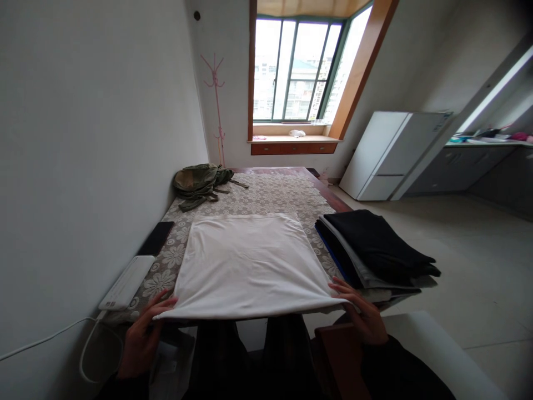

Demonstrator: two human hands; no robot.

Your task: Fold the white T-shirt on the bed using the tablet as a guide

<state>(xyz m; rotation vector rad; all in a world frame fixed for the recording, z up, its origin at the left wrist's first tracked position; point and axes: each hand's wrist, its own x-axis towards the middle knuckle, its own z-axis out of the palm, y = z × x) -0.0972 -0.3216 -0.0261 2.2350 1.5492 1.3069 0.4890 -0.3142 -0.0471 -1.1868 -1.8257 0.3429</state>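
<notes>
My left hand and right hand each pinch a near corner of the white rectangular cloth, which lies flat on the lace-covered table. No fold shows yet. Folded dark garments are stacked at three o'clock.

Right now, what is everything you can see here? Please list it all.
cloth: one, white, spread flat on the table's near half
table: one, brown with a lace cover, along the left wall
stack: one, black and grey folded clothes, table's right edge
bag: one, olive, far left of table
phone: one, black, left edge
power strip: one, white, near left edge, cord hanging
coat stand: one, pink, by the window
window: one, green frame, far wall
fridge: one, white, right
left hand: one, grips cloth's near left corner
right hand: one, grips near right corner
</notes>
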